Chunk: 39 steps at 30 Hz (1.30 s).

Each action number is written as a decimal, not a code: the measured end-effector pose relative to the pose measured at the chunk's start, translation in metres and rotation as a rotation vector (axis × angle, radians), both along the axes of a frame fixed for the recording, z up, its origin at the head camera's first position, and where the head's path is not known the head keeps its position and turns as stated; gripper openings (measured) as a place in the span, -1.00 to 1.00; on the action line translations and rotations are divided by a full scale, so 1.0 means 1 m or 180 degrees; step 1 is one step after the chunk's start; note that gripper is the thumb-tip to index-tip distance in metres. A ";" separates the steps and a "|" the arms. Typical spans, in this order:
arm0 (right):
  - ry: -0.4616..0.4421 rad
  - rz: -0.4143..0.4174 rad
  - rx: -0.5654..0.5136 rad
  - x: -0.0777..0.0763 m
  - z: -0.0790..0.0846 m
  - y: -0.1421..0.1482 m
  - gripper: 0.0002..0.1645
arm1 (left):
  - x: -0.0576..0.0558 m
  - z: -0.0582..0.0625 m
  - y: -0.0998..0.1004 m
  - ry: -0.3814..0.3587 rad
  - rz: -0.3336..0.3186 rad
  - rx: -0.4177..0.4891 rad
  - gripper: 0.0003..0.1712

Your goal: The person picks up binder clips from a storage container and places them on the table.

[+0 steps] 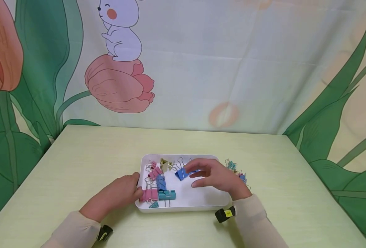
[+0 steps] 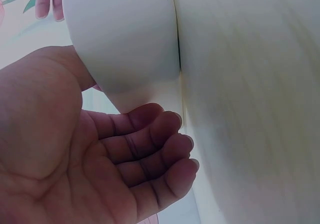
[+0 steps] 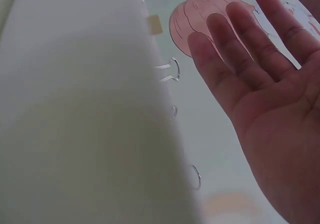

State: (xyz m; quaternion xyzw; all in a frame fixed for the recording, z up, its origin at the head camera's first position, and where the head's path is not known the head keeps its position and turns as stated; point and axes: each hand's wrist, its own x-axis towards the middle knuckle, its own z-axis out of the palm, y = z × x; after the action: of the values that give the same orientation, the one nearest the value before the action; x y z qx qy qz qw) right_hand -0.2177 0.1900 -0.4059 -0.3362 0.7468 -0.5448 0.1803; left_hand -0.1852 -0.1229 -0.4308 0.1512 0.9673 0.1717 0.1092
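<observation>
Head view: the left hand grips the left end of a smooth, white, round-cornered tray, thumb at the rim. The right hand, loosely spread, hovers above the tray, partly covering glossy blue binder clips inside. Beyond the tray's right end, multicoloured clips sit half hidden behind the wrist.

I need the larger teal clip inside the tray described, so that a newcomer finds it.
On the pale table lies a white tray whose left end the left hand holds. In the tray's near left part, just right of a pink clip, is the larger teal clip. Colour sets it apart from the pink clip, size from the small teal clip by the near rim.
</observation>
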 end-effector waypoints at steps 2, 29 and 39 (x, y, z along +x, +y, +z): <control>0.0001 0.0064 0.0063 0.001 -0.002 -0.006 -0.48 | 0.000 -0.001 0.000 0.0001 0.0008 0.0008 -0.50; 0.0346 0.0373 0.0442 0.011 -0.025 -0.050 -0.55 | 0.001 0.000 -0.001 0.0004 -0.0005 0.0038 -0.52; 0.0500 0.0367 0.0512 0.014 -0.031 -0.057 -0.62 | 0.003 0.002 0.000 0.0091 -0.0034 0.0068 -0.59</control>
State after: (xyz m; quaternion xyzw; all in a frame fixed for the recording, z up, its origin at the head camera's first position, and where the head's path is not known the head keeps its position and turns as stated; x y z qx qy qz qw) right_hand -0.2036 0.1326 -0.4367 -0.4046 0.7793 -0.4438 0.1786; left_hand -0.1820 -0.1228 -0.4290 0.1600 0.9661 0.1792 0.0946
